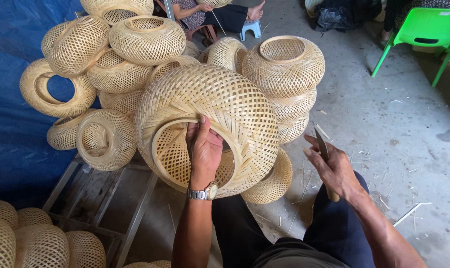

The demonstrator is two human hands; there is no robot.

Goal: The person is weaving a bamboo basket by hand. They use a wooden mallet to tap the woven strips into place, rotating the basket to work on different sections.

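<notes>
Gripping the inner rim of a round, bulging bamboo lampshade (210, 124), the left hand (203, 149) has its fingers curled through the wide circular opening, thumb pressed on the smooth hoop; the open lattice weave shows a hollow interior. Beside it, the right hand (334, 168) is loosely closed around a slim flat knife (322, 146), blade upright, just right of the shade. Behind, similar woven shades (145, 39) lie heaped against a blue tarp (11, 129), above a bare concrete floor (399, 124) strewn with slivers.
</notes>
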